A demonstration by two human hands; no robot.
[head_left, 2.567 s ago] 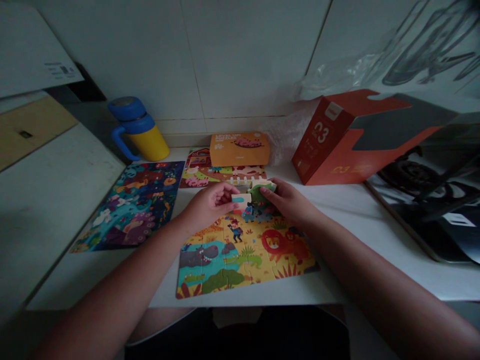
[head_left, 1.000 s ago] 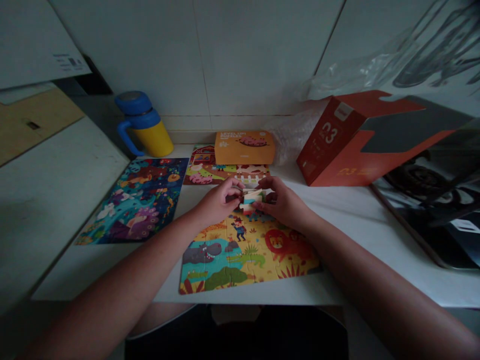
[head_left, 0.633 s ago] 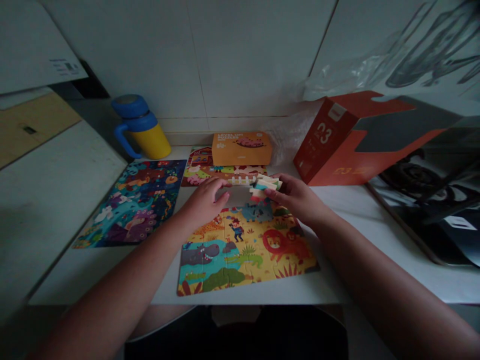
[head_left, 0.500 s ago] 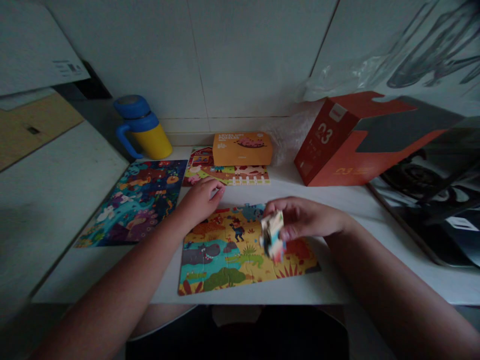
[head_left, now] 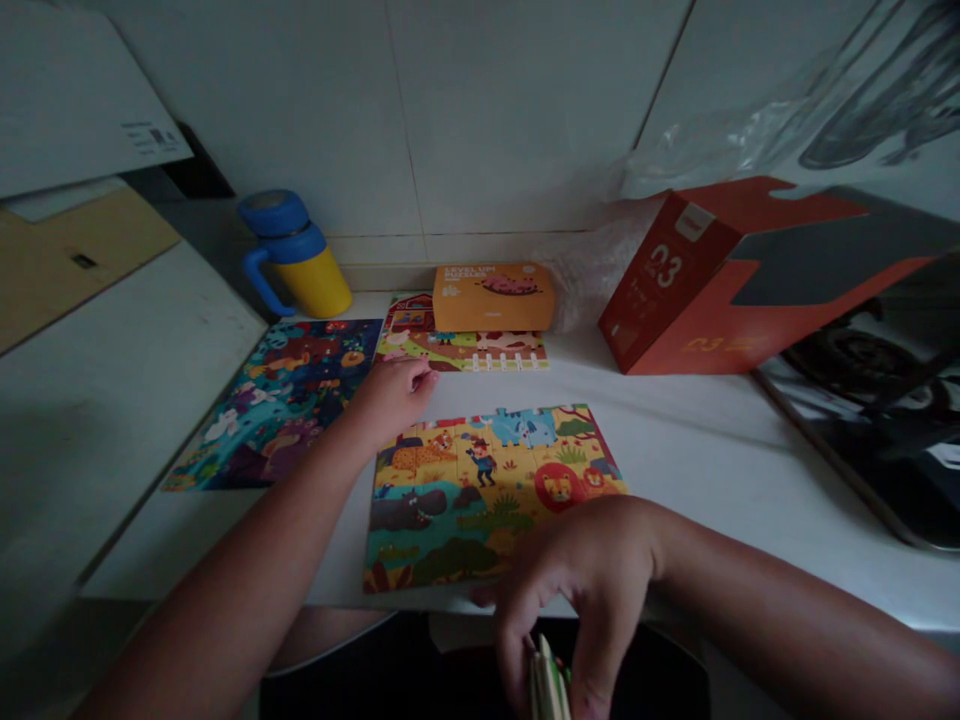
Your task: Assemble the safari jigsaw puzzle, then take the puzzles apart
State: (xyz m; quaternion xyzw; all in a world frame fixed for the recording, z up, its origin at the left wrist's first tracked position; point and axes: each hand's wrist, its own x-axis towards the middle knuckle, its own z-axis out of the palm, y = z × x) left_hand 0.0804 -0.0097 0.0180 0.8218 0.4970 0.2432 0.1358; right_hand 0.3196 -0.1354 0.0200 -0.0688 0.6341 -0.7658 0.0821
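My right hand (head_left: 589,590) is low at the front edge of the table, its fingers pinching a small stack of puzzle pieces (head_left: 550,685) seen edge-on. Behind it lies an animal jigsaw puzzle (head_left: 480,480) with a hippo, lions and elephants; the hand and wrist cover its lower right corner. An uneven, tabbed outline shows along the puzzle's top edge. My left hand (head_left: 401,395) rests just above the puzzle's upper left corner, fingers curled closed with nothing visible in them.
A dark sea-themed puzzle (head_left: 277,400) lies left, partly under my left forearm. Behind are a farm puzzle (head_left: 457,350), an orange puzzle box (head_left: 493,298) and a blue-yellow jug (head_left: 307,270). A large red box (head_left: 690,290) stands right, beside a black stove (head_left: 885,430).
My right hand has moved from over the puzzle down towards the table's front edge with the pieces, uncovering the lions. My left hand has shifted slightly left.
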